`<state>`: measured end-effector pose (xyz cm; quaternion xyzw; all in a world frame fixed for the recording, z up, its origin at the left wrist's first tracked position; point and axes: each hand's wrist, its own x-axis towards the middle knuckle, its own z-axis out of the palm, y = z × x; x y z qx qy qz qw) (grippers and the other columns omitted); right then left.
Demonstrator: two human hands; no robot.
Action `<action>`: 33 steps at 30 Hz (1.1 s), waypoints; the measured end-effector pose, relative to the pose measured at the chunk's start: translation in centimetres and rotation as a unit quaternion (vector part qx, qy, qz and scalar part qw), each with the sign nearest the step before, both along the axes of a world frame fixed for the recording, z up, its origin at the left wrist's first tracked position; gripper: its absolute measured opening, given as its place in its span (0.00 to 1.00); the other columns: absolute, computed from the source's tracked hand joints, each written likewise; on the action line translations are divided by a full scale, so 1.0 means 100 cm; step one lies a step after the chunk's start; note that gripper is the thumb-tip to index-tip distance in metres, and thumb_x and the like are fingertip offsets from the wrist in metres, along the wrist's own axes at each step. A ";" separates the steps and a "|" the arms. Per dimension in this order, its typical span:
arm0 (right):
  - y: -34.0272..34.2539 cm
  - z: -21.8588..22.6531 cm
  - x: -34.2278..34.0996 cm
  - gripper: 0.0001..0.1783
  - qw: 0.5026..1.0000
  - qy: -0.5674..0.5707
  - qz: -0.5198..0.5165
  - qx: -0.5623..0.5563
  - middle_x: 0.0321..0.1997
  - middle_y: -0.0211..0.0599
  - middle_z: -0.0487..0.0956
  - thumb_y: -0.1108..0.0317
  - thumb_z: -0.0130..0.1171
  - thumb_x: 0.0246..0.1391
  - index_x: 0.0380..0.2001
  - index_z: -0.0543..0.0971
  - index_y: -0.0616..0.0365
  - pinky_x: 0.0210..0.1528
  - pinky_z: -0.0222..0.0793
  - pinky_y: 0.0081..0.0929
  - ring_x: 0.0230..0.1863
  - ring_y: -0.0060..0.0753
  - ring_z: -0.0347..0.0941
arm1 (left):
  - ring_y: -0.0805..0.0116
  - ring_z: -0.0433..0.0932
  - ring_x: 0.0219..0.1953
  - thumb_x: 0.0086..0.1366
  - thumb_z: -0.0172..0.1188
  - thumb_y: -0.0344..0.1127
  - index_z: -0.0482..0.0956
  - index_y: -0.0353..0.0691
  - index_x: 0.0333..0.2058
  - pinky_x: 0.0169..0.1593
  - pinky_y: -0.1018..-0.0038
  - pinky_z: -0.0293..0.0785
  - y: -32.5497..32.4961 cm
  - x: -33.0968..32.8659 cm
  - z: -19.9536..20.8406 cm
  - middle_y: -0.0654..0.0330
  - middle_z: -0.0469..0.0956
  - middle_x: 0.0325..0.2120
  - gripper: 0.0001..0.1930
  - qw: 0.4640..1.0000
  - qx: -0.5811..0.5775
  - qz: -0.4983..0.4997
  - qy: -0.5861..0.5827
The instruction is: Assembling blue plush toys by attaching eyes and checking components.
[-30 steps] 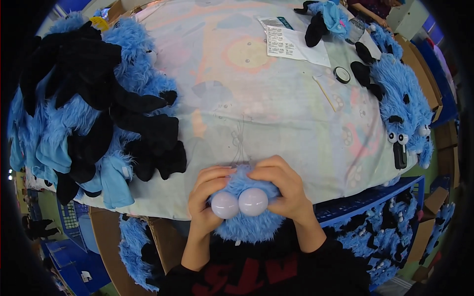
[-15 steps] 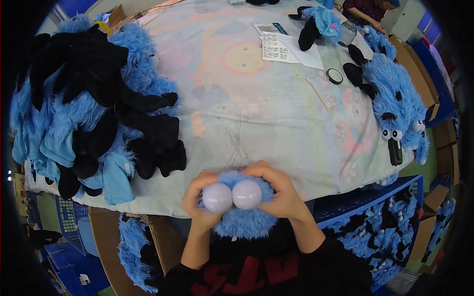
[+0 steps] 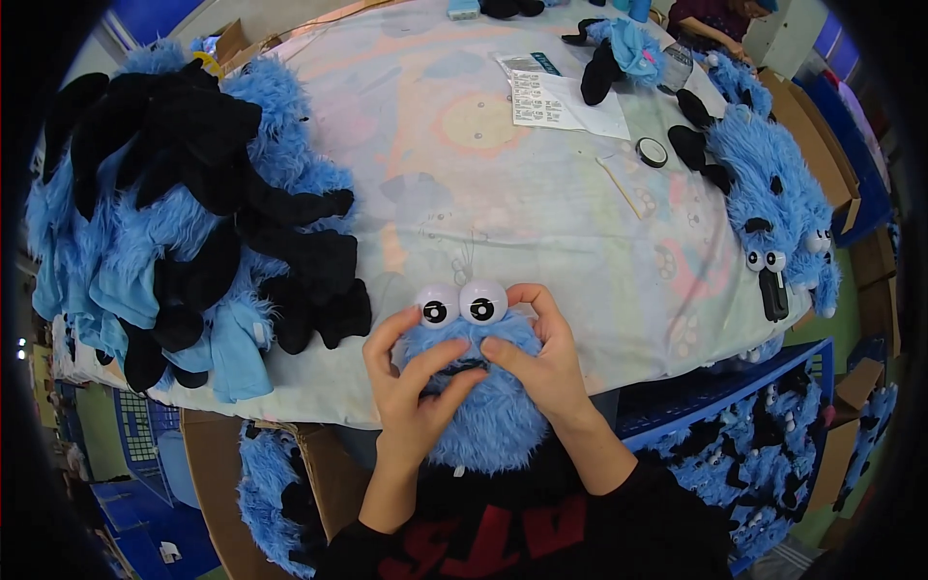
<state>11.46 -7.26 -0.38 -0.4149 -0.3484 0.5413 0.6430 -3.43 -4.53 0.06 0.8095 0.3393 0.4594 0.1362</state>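
A blue furry plush toy (image 3: 493, 425) is held at the table's near edge, with two white ball eyes (image 3: 460, 306) at its top, their black pupils facing me. My left hand (image 3: 406, 372) is closed on its left side, thumb and a finger at the dark mouth (image 3: 462, 367). Gripping the opposite side, my right hand (image 3: 546, 358) has its thumb pressed into the fur below the eyes and a finger behind the right eye. The toy's back and the fingertips behind it are hidden.
Blue and black plush pieces (image 3: 193, 203) are heaped at left. Finished-looking plush toys (image 3: 773, 184) lie along the right, with a tape roll (image 3: 652, 152) and paper sheet (image 3: 541, 101) nearby. A blue crate (image 3: 725, 387) and cardboard box (image 3: 208, 464) flank me. A person (image 3: 715, 24) sits far right.
The toy has tipped so its pupils and mouth now show, and its eyes sit farther up the picture. My left thumb and finger have come to the mouth; my right thumb rests on its front.
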 end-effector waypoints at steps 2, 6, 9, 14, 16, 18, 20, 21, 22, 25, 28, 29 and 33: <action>0.001 -0.001 -0.001 0.27 0.999 0.048 0.007 -0.009 0.38 0.38 0.74 0.76 0.59 0.47 0.51 0.62 0.59 0.39 0.66 0.16 0.35 0.23 0.70 | 0.55 0.62 0.52 0.40 0.71 0.32 0.77 0.44 0.42 0.56 0.66 0.59 0.001 0.002 -0.001 0.50 0.61 0.51 0.25 0.999 -0.029 0.002 -0.019; 0.005 -0.003 -0.004 0.27 0.991 0.132 0.023 -0.032 0.43 0.39 0.72 0.76 0.56 0.49 0.53 0.60 0.59 0.42 0.65 0.17 0.38 0.22 0.69 | 0.52 0.61 0.54 0.40 0.71 0.32 0.77 0.46 0.44 0.58 0.64 0.57 0.006 0.003 -0.007 0.49 0.61 0.52 0.27 0.995 -0.088 -0.007 -0.050; 0.008 -0.002 -0.007 0.28 0.966 0.242 0.053 -0.074 0.48 0.40 0.70 0.76 0.52 0.52 0.57 0.58 0.60 0.45 0.64 0.17 0.42 0.23 0.68 | 0.51 0.60 0.56 0.40 0.71 0.32 0.75 0.45 0.46 0.59 0.63 0.55 0.011 0.002 -0.015 0.48 0.59 0.53 0.29 0.980 -0.177 -0.041 -0.084; 0.008 0.001 -0.010 0.29 0.996 -0.063 -0.048 0.040 0.53 0.40 0.67 0.76 0.49 0.53 0.59 0.56 0.62 0.47 0.63 0.17 0.45 0.26 0.66 | 0.55 0.64 0.50 0.44 0.69 0.33 0.76 0.38 0.40 0.54 0.65 0.60 0.007 0.013 0.001 0.50 0.66 0.45 0.22 0.987 -0.112 0.056 -0.104; 0.010 -0.004 -0.009 0.29 0.991 -0.097 -0.064 0.064 0.52 0.40 0.67 0.76 0.49 0.53 0.58 0.56 0.63 0.47 0.63 0.17 0.44 0.26 0.67 | 0.57 0.64 0.47 0.44 0.68 0.34 0.75 0.38 0.38 0.52 0.66 0.61 0.004 0.004 -0.005 0.51 0.66 0.42 0.20 0.976 -0.138 0.045 -0.161; 0.013 -0.012 -0.008 0.29 0.975 -0.166 -0.097 0.110 0.51 0.41 0.68 0.77 0.50 0.52 0.58 0.57 0.64 0.46 0.63 0.18 0.43 0.28 0.68 | 0.61 0.64 0.41 0.46 0.66 0.34 0.74 0.37 0.33 0.47 0.69 0.62 -0.002 -0.010 -0.016 0.55 0.67 0.36 0.16 0.943 -0.188 0.018 -0.273; 0.012 -0.012 -0.009 0.29 0.964 -0.204 -0.108 0.134 0.50 0.42 0.69 0.77 0.50 0.51 0.57 0.57 0.65 0.46 0.64 0.19 0.42 0.29 0.68 | 0.63 0.65 0.39 0.47 0.66 0.34 0.73 0.36 0.31 0.45 0.70 0.62 -0.006 -0.013 -0.016 0.57 0.68 0.32 0.14 0.919 -0.211 0.009 -0.333; 0.010 -0.010 -0.011 0.29 0.962 -0.210 -0.105 0.140 0.49 0.42 0.69 0.77 0.51 0.50 0.57 0.57 0.65 0.45 0.64 0.19 0.42 0.29 0.68 | 0.64 0.64 0.37 0.48 0.65 0.34 0.72 0.37 0.30 0.43 0.72 0.62 -0.006 -0.010 -0.011 0.58 0.67 0.30 0.13 0.941 -0.215 0.027 -0.258; 0.007 -0.008 -0.013 0.30 0.960 -0.216 -0.102 0.147 0.48 0.42 0.70 0.77 0.52 0.50 0.57 0.58 0.66 0.44 0.64 0.19 0.41 0.29 0.68 | 0.65 0.62 0.35 0.48 0.65 0.34 0.71 0.37 0.29 0.42 0.73 0.61 -0.007 -0.008 -0.005 0.60 0.65 0.28 0.13 0.958 -0.218 0.045 -0.182; 0.004 -0.005 -0.016 0.31 0.956 -0.226 -0.094 0.162 0.46 0.43 0.71 0.78 0.53 0.48 0.57 0.58 0.66 0.43 0.65 0.20 0.40 0.30 0.69 | 0.68 0.60 0.31 0.49 0.64 0.34 0.70 0.38 0.27 0.39 0.75 0.60 -0.009 -0.004 0.002 0.63 0.63 0.24 0.12 0.972 -0.220 0.083 -0.026; 0.004 -0.006 -0.017 0.31 0.966 -0.189 -0.097 0.150 0.42 0.43 0.72 0.78 0.55 0.47 0.56 0.59 0.65 0.41 0.65 0.19 0.37 0.29 0.69 | 0.68 0.60 0.30 0.48 0.65 0.34 0.70 0.39 0.27 0.37 0.77 0.59 -0.011 -0.005 0.000 0.64 0.63 0.24 0.12 0.958 -0.277 0.039 -0.068; 0.005 -0.007 -0.017 0.31 0.968 -0.177 -0.098 0.145 0.41 0.43 0.72 0.78 0.55 0.46 0.56 0.59 0.65 0.40 0.65 0.19 0.36 0.29 0.69 | 0.68 0.60 0.29 0.47 0.65 0.34 0.70 0.39 0.28 0.37 0.77 0.59 -0.012 -0.004 -0.001 0.64 0.63 0.24 0.12 0.951 -0.296 0.023 -0.082; 0.007 -0.007 -0.017 0.30 0.979 -0.147 -0.076 0.123 0.40 0.42 0.72 0.78 0.55 0.47 0.55 0.60 0.63 0.39 0.65 0.18 0.34 0.28 0.68 | 0.69 0.59 0.28 0.47 0.65 0.33 0.70 0.39 0.26 0.35 0.78 0.59 -0.014 0.002 -0.001 0.64 0.63 0.23 0.12 0.948 -0.294 0.021 -0.117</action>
